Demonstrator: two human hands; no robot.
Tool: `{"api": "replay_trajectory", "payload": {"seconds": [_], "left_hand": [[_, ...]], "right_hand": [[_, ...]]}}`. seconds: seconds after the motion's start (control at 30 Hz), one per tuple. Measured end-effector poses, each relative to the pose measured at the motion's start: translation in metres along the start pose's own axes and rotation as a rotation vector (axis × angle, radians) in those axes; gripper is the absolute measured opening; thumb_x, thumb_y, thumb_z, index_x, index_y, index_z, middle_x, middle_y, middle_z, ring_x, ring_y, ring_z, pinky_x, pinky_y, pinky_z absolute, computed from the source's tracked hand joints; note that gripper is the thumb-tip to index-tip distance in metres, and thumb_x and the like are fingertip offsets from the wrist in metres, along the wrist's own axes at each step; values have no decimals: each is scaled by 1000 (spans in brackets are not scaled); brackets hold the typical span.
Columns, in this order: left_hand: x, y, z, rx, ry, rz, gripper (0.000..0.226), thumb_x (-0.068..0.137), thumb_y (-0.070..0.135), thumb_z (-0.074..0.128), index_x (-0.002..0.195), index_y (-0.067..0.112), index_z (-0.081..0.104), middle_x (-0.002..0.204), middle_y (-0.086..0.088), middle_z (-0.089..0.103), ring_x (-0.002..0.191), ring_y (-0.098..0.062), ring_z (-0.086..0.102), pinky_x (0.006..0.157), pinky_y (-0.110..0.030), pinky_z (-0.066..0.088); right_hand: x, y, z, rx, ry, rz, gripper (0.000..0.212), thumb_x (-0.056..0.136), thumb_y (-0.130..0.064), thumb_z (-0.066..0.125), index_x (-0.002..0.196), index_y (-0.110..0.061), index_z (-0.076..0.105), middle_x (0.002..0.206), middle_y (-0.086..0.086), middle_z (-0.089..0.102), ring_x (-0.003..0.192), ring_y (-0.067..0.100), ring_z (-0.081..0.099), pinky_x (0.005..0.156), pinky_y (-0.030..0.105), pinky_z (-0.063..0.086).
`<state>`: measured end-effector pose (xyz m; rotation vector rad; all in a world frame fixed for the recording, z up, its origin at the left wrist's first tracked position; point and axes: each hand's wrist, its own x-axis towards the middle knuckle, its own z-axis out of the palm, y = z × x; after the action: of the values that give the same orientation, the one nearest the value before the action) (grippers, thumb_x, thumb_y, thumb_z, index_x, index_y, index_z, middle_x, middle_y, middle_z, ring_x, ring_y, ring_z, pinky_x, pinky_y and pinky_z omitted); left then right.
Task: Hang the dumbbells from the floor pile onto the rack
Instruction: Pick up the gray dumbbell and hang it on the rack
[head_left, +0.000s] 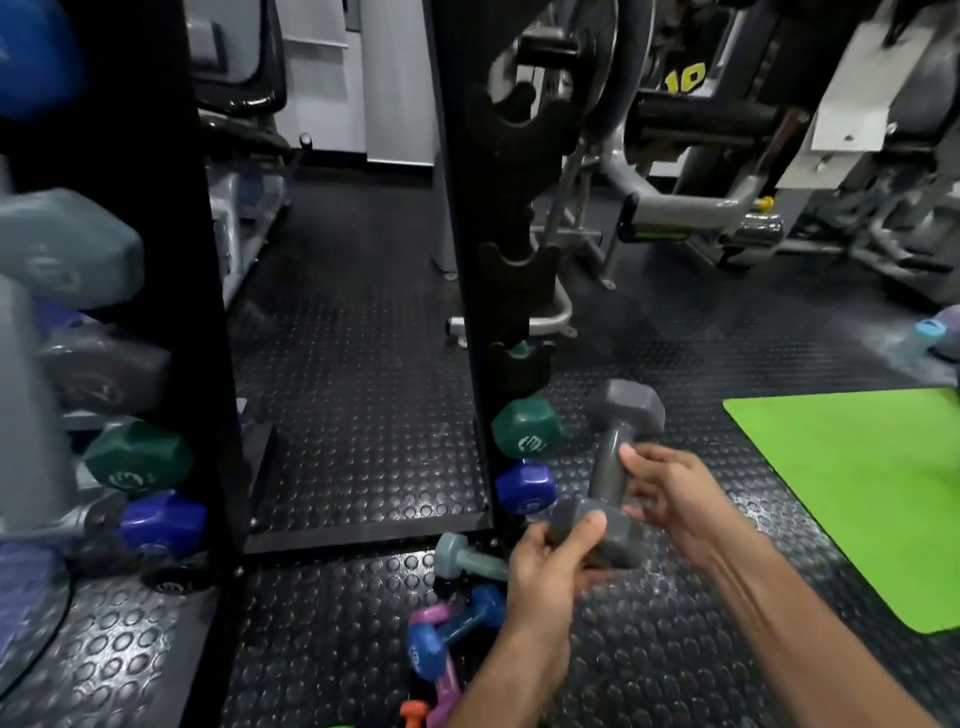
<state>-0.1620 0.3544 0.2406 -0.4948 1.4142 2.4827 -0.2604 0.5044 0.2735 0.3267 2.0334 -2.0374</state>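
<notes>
Both hands grip one grey dumbbell (615, 473), left hand (553, 569) on its near head, right hand (670, 493) on the handle, beside the rack (467, 260). Green and blue pairs hang low; upper cradles stand empty. Several small ones remain in the pile (447, 623).

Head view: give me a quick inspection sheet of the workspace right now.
Surface: black studded rubber floor.
Job's things: grey dumbbell held in both hands; green dumbbell and blue dumbbell hang on the rack, with empty cradles above.
Clutter: floor pile of small dumbbells lies below the rack.
Grippers: left hand grips the near head, right hand the handle.
Cables: nothing seen.
Surroundings: green mat at right, gym machines behind.
</notes>
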Motion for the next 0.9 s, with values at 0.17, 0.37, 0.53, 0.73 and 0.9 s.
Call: {"api": "replay_trajectory", "payload": {"seconds": [0.17,0.37,0.53,0.73,0.9], "left_hand": [[17,65,36,-212,-42,25,59,83,38,79,125,1,62,111,-21,75,106,-32,73,98,-47,57],[39,127,66,-426,-14,68,34,88,31,76,109,5,72,105,-21,76,105,-35,72,97,-53,56],[54,140,63,-500,-27,71,35,90,31,74,113,5,70,115,-24,72,113,-37,68,101,-54,53],[66,143,63,-601,11,26,35,88,29,76,104,0,65,112,-29,69,107,-39,68,99,-55,54],[71,142,63,-675,26,-5,40,87,31,77,106,-3,64,113,-32,67,105,-40,68,98,-54,55]], "right_hand": [[25,-88,22,-69,10,-88,14,89,-21,75,80,-11,70,63,0,55,48,9,47,50,20,34],[57,-155,60,-96,9,-100,30,85,-21,82,66,-8,63,59,6,52,52,20,48,56,29,41],[72,-168,73,-155,63,-107,42,88,-17,80,56,-11,53,44,0,49,39,14,47,46,24,39],[88,-164,85,-176,83,-79,22,89,-12,78,75,1,65,49,6,62,49,22,65,55,31,54],[104,-162,91,-221,83,-81,9,92,-3,69,85,4,68,64,13,72,48,18,66,53,28,51]]}}
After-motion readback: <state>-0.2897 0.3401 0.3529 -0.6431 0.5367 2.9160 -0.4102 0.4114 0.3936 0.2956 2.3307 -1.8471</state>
